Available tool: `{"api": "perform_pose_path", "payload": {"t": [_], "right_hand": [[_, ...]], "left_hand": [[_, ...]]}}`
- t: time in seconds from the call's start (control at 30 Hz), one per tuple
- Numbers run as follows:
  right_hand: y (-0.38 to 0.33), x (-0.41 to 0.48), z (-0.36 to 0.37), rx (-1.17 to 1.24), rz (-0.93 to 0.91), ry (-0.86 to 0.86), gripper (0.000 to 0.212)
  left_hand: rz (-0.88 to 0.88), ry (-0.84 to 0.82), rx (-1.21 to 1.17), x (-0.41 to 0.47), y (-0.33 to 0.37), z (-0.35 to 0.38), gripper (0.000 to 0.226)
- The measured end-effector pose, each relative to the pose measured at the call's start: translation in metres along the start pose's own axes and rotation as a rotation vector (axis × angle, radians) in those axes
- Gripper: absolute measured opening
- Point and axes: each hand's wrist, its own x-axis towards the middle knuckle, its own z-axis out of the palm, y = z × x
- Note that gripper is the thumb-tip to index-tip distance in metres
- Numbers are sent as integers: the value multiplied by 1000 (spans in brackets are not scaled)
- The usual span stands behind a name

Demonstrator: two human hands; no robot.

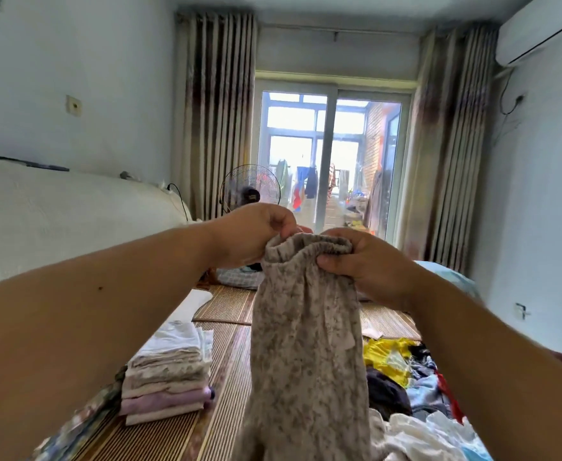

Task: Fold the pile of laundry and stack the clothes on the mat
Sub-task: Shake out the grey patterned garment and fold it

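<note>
Garment (306, 344): both hands pinch its waistband | lower end cut off, probably trousers | left hand (253, 234) | right hand (362, 261)

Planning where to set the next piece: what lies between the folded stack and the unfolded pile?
In the head view, bare mat, with the held garment hanging in front, between stack and pile.

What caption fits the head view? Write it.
Both hands hold patterned trousers up by the waistband.

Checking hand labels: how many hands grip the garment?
2. Left hand pinches the waistband's left end; right hand grips its right end. The grey floral garment hangs between them.
</note>
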Motion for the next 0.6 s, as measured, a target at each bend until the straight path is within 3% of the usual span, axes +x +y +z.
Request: {"api": "perform_pose_path", "payload": {"t": [0.07,0.17,0.23,0.3,0.33,0.4,0.47,0.53,0.6], "right_hand": [[6,3,4,141,30,-73,20],[12,8,7,123,13,-83,16],[15,12,3,103,8,28,14],[17,16,-1,108,9,146,21],[18,17,-2,112,14,193,25],[23,19,-6,120,35,240,35],[28,20,-9,12,93,260,41],[34,22,-11,-153,198,271,30],[47,26,-11,-277,357,250,18]], "left_hand": [[-1,12,-11,3,0,4,35],[-47,43,42,7,-1,9,18],[-130,23,-270,4,-5,8,20],[-218,-63,-574,1,-13,4,42],[-224,-133,-555,0,-19,3,45],[-225,-214,-308,1,-31,8,26],[-245,-104,-104,8,-42,16,16],[-325,68,-25,17,-55,22,13],[-455,82,83,24,-70,25,16]]}}
